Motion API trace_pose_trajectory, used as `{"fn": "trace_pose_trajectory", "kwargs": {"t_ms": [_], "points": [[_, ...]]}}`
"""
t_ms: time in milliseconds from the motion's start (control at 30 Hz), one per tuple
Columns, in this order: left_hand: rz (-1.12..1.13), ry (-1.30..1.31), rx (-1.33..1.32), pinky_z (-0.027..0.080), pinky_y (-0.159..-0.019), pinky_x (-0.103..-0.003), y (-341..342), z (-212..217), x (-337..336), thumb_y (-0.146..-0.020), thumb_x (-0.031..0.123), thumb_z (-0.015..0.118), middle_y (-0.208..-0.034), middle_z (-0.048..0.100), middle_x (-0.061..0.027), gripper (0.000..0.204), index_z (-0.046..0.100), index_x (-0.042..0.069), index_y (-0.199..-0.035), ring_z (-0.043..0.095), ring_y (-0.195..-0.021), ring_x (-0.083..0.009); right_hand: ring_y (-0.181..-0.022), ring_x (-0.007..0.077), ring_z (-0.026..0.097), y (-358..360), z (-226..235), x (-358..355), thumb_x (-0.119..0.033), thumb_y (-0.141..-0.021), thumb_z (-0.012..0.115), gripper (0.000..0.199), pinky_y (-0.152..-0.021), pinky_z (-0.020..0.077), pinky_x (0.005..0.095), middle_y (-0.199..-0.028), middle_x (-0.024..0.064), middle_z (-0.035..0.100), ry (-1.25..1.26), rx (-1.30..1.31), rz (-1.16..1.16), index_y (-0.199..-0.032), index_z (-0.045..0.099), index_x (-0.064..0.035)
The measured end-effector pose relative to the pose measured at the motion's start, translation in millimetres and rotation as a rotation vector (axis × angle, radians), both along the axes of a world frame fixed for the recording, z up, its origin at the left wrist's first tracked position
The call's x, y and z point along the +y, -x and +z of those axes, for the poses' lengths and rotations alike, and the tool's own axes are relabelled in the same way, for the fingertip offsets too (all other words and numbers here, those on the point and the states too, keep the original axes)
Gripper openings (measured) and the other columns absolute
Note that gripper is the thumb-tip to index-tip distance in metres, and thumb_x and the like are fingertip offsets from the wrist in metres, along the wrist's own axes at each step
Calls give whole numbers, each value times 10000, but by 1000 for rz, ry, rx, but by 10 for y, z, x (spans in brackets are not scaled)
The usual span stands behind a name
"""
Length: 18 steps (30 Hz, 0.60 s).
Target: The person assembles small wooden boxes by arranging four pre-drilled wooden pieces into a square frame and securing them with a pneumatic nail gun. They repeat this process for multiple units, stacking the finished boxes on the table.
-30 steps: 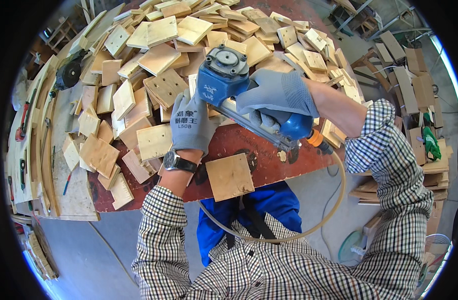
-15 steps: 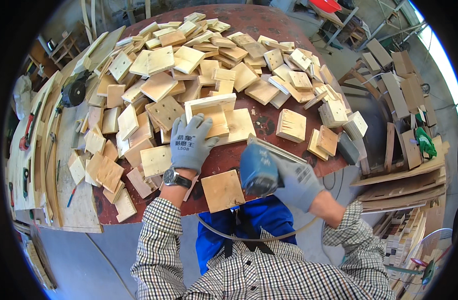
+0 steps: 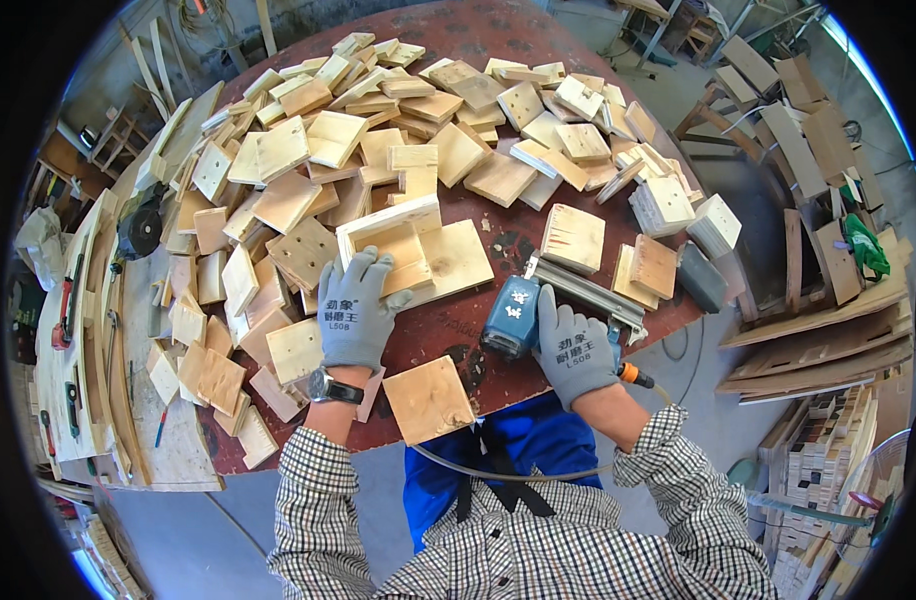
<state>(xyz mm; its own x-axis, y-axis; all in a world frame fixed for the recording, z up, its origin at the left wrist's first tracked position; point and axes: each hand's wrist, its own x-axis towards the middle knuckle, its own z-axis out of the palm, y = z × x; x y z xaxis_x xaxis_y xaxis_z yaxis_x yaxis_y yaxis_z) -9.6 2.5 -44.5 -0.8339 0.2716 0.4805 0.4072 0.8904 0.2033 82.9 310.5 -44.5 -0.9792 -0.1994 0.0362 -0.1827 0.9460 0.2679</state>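
My left hand (image 3: 356, 310), in a grey work glove, grips the near left side of a wooden assembly (image 3: 408, 257). In it, upright strips meet at a corner around a small block, and a flat square board (image 3: 463, 258) lies against its right side. My right hand (image 3: 576, 350), gloved alike, is closed around the handle of a blue nail gun (image 3: 511, 318), low over the red table. The nail gun's long metal magazine (image 3: 588, 292) points right, and a hose joins behind my hand. A loose square board (image 3: 428, 400) lies at the table's near edge.
A large heap of wooden blocks (image 3: 378, 130) covers the far and left parts of the red tabletop (image 3: 518, 235). More blocks (image 3: 575, 238) sit at the right. Long boards with hand tools (image 3: 66, 300) lie left. Stacked curved panels (image 3: 818, 340) stand right, and the air hose (image 3: 508, 474) loops before me.
My right hand has lowered the nail gun and turned it so its magazine points right. My left hand stays on the assembly. The whole view has shifted slightly.
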Motion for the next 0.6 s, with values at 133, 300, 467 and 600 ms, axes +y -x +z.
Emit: {"fn": "trace_pose_trajectory", "kwargs": {"t_ms": [133, 300, 467, 600], "points": [[-9, 4, 28, 449, -1099, -473, -30, -14, -49, -867, 429, 798, -1283, 681, -86, 486, 697, 95, -1207, 634, -1192, -328, -919, 278, 668, -28, 182, -66, -446, -909, 754, 918, -828, 511, 445, -1099, 128, 634, 125, -176, -23, -1597, 376, 31], [3, -17, 8, 472, -1070, -476, -51, -14, 8, -854, 418, 813, -1267, 687, -92, 457, 685, 84, -1139, 636, -1173, -340, -1099, 362, 683, 153, 722, 102, -570, -1001, 611, 868, -961, 522, 472, -1255, 209, 655, 160, -567, 49, -1592, 368, 19], [37, -13, 1, 485, -1051, -479, -80, 38, -35, -842, 394, 828, -1276, 691, -97, 438, 683, 79, -1110, 636, -1170, -349, -1126, 391, 696, 1071, 1144, 253, -487, -1028, 592, 483, -959, 540, 505, -1259, 163, 689, 330, -370, 51, -1333, 620, -114], [27, -32, -21, 474, -1073, -491, -60, 38, -42, -845, 362, 832, -1303, 691, -99, 418, 690, 78, -1117, 635, -1194, -350, -1278, 287, 604, 1879, 712, 160, -320, -999, 647, 361, -1007, 478, 475, -1311, 66, 653, -48, 172, 340, -1327, 629, -171]]}}
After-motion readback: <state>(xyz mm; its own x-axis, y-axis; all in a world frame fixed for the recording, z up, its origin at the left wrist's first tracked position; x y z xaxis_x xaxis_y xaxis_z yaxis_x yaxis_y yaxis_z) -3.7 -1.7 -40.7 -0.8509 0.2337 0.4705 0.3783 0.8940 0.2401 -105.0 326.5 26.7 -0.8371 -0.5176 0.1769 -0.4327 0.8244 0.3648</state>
